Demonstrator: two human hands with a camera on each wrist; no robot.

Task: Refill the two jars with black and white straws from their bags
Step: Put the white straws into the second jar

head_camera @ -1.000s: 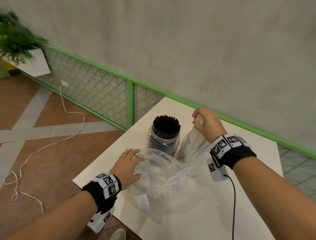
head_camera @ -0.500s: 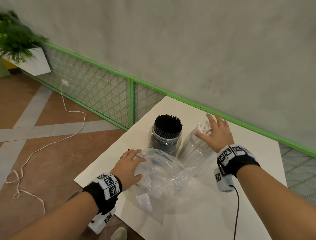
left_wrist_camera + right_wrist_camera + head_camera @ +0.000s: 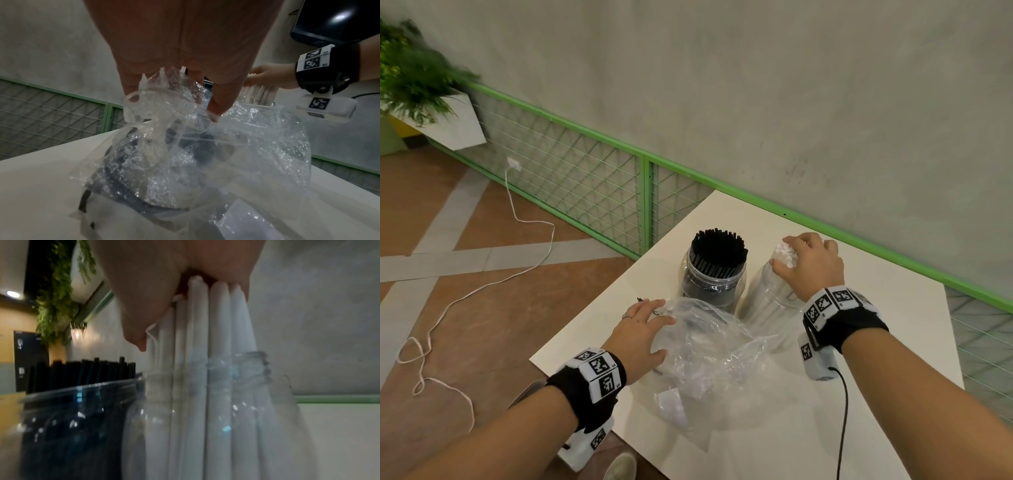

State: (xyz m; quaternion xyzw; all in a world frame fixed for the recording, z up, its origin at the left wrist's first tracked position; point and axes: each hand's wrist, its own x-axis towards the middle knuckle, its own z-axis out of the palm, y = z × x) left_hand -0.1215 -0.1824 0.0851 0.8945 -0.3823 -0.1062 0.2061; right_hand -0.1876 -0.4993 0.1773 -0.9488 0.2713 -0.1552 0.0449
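1. We keep our right hand (image 3: 810,265) flat, fingers relaxed, on the white straws (image 3: 207,353) standing in their jar (image 3: 770,301), pressing evenly.
2. Our left hand (image 3: 640,334), fingers loose, rests on the crumpled bags (image 3: 709,346) on the tabletop (image 3: 876,411).
3. The black straws (image 3: 719,250) fill the neighbouring jar.

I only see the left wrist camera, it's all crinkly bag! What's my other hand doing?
Observer: Your right hand lies on top of the white straws standing in their jar.
Operator: Is the black jar full?
Observer: Black straws pack the other jar and poke above its rim.
Operator: Where's my bag sitting?
Observer: The clear bag lies on the white table, in front of both jars, with your left hand resting on it.
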